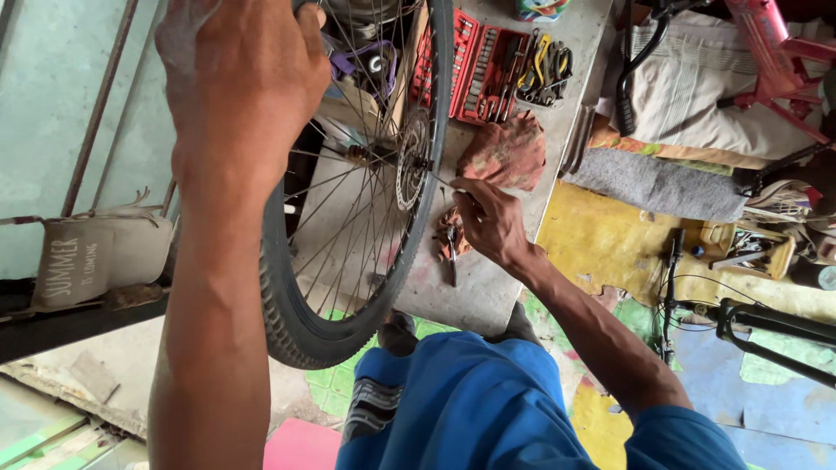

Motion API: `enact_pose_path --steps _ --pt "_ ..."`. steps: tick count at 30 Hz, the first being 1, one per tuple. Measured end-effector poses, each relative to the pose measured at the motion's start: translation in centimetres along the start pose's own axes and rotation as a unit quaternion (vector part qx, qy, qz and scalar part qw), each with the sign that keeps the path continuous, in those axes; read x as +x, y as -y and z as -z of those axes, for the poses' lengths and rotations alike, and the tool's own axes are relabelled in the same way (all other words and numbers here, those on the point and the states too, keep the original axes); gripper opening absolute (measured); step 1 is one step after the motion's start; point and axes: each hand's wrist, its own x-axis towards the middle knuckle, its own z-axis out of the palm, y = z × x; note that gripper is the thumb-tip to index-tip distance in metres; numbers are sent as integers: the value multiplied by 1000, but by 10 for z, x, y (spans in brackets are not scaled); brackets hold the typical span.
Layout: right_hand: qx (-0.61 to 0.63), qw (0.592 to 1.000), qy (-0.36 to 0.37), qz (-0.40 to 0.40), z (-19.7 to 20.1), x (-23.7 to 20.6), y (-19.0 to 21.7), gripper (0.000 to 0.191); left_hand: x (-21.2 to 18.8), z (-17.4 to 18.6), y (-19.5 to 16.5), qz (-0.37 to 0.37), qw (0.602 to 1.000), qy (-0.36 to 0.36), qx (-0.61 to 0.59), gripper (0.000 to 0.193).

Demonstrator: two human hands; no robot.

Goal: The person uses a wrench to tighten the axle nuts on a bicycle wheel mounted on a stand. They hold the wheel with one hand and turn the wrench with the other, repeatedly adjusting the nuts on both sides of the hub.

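A spoked bicycle wheel (pixel 344 261) with a black knobby tyre stands upright in front of me, a brake disc (pixel 409 161) on its hub. My left hand (pixel 239 78) is raised close to the camera and grips the top of the wheel. My right hand (pixel 488 218) is closed on a thin metal tool whose tip reaches the disc at the hub. Pliers with orange handles (pixel 450 244) lie on the grey bench (pixel 488 287) just under this hand.
A red rag (pixel 505 152) lies on the bench, with a red socket set (pixel 475 61) and a bundle of pliers (pixel 542 70) behind it. To the right lie a grey mat (pixel 653 187), yellow sheet, bicycle parts and a black frame (pixel 766 335). My blue-trousered knees (pixel 470 400) are below.
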Motion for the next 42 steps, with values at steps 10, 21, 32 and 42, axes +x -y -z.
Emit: enact_pose_path --steps 10,21,32,42 --pt "-28 999 14 12 -16 20 2 16 -10 -10 2 -59 987 -59 140 9" --pt "-31 999 23 4 -10 20 2 17 -11 -13 2 -79 986 -72 128 7" --pt "-135 988 51 46 -9 21 0 16 -15 -14 0 -59 988 -45 138 8" --pt "-91 984 134 71 -11 40 -38 20 -22 -16 5 -88 975 -44 201 9"
